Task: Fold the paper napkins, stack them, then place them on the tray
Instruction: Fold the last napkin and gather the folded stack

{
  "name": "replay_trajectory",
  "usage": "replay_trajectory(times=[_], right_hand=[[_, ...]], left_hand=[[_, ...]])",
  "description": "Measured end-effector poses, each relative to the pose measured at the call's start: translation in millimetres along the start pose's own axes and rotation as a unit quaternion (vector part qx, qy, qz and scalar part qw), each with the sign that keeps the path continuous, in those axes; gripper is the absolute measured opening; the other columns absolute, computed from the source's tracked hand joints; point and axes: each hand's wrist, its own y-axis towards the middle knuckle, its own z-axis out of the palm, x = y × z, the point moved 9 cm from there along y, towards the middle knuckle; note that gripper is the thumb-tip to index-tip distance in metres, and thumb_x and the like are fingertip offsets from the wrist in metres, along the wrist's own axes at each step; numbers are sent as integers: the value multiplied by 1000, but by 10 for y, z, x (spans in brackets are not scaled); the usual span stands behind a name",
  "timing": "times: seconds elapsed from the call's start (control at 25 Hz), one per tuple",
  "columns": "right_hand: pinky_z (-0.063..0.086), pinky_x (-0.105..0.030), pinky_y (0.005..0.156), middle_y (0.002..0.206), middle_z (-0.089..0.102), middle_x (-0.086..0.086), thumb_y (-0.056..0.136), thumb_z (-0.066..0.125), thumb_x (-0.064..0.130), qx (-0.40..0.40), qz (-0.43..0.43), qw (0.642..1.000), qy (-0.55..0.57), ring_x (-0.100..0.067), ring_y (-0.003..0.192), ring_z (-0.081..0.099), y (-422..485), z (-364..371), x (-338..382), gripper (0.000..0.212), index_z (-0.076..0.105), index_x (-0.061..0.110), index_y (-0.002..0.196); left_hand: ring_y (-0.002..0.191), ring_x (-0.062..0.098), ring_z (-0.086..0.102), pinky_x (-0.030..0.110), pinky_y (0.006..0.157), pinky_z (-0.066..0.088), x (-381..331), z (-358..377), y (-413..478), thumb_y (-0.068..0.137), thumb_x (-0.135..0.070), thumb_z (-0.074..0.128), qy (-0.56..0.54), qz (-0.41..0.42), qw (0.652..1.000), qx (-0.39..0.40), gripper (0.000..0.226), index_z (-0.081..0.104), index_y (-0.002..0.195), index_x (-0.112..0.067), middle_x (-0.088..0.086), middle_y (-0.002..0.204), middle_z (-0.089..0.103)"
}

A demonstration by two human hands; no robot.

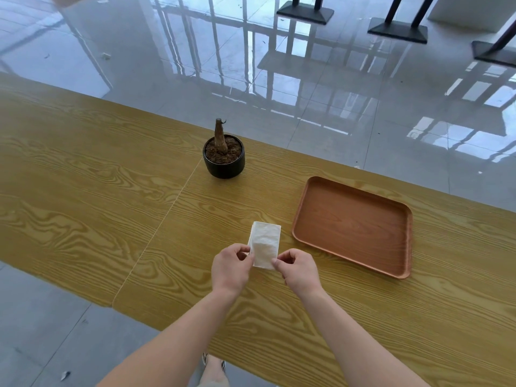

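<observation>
A white folded paper napkin point(265, 243) lies at the middle of the wooden table, its layers slightly offset at the left edge. My left hand point(231, 268) pinches its near left corner and my right hand point(297, 268) pinches its near right corner. A brown wooden tray point(304, 196) with nothing on it sits just right of the napkin, a small gap between them.
A small black pot point(224, 167) with soil and a bare stump stands behind the napkin near the table's far edge. A seam runs across the yellow wood table point(83, 191). Black table bases point(398, 30) stand on the glossy tiled floor beyond.
</observation>
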Motion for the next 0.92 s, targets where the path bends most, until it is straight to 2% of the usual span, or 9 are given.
replay_trajectory(times=[0.12,0.48,0.72,0.92], right_hand=[[56,-40,68,75,73,2,82,78,29,-9,13,1000,-6,-13,64,60,64,71,33,13,70,20,76],[58,-42,75,76,73,5,82,77,32,-26,40,999,-23,-16,75,68,109,143,-3,13,70,23,76],[59,-44,73,75,73,3,82,75,31,-27,47,998,-23,-15,69,65,163,124,3,12,69,23,76],[58,-43,75,76,72,5,82,76,33,-21,51,998,-35,-15,72,66,184,146,-28,13,68,24,76]], left_hand=[[69,4,64,28,66,52,17,0,145,85,-31,70,21,1,1000,10,5,71,81,-29,-12,69,69],[70,2,63,29,66,54,77,43,302,86,-38,68,56,6,998,32,8,72,81,-31,-14,69,68],[72,5,63,34,69,56,82,87,366,85,-32,70,56,-1,998,37,7,71,79,-33,-14,69,68],[70,5,63,31,67,55,89,103,354,86,-31,70,65,7,997,37,22,61,69,-42,-13,68,68]])
